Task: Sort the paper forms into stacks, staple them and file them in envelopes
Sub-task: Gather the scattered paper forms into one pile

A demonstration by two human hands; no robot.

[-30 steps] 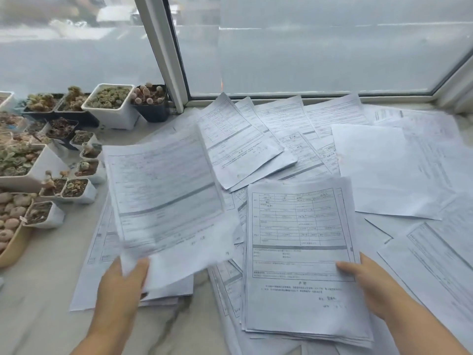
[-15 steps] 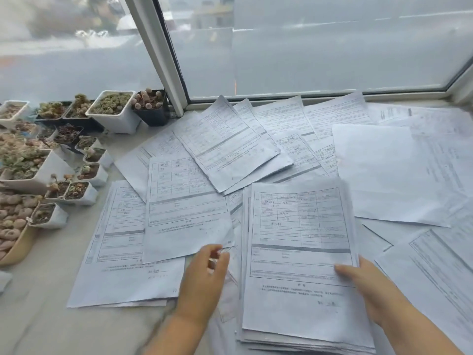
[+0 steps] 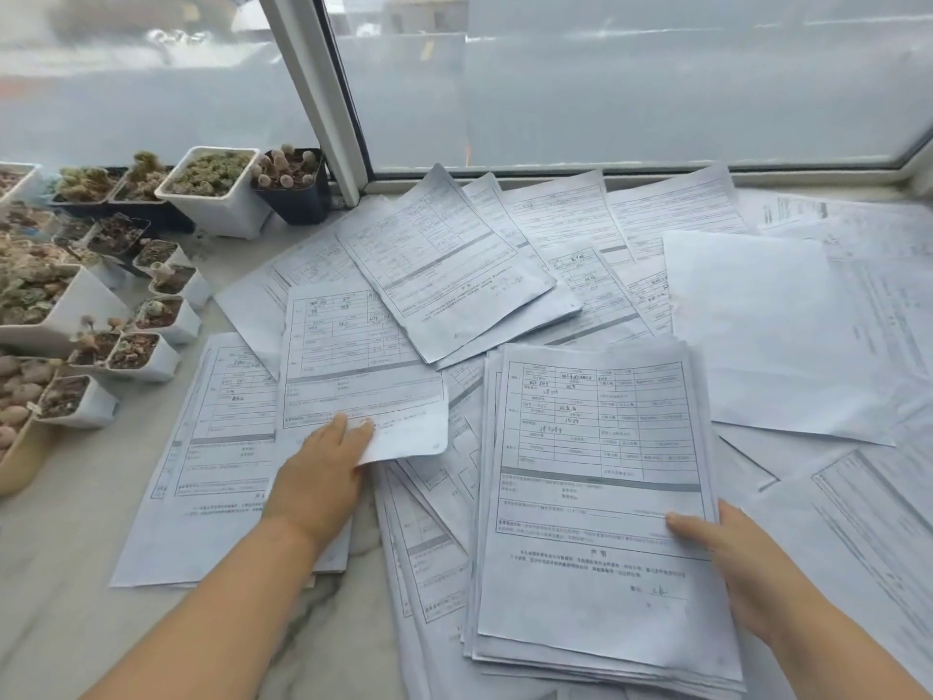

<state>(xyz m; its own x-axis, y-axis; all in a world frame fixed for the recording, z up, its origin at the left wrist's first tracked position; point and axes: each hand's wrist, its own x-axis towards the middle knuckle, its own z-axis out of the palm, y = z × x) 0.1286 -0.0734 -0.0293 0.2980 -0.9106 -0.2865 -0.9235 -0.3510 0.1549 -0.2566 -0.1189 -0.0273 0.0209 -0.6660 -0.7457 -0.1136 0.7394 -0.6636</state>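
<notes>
The step in hand looks like sorting: no stapler or envelope shows, and white printed paper forms lie fanned loosely across the pale marble worktop [image 3: 65, 573] up to the window frame [image 3: 323, 103]. The right hand [image 3: 732, 563] holds a thick stack of white forms [image 3: 595, 497] at its right edge in the near middle, thumb on top and fingers tucked underneath, clamped on the stack. The left hand [image 3: 318, 477] rests on a single printed form [image 3: 353, 376] to the left of that stack, its fingers laid nearly straight and close together over the sheet's near edge, whose corner curls up beside them; this sheet overlaps a second flat pile of forms [image 3: 212, 447] nearer the left. Small white square pots of succulents [image 3: 212, 189] crowd the far left. The next move probably calls for squaring this sheet onto its pile, without sliding it toward the pots.
</notes>
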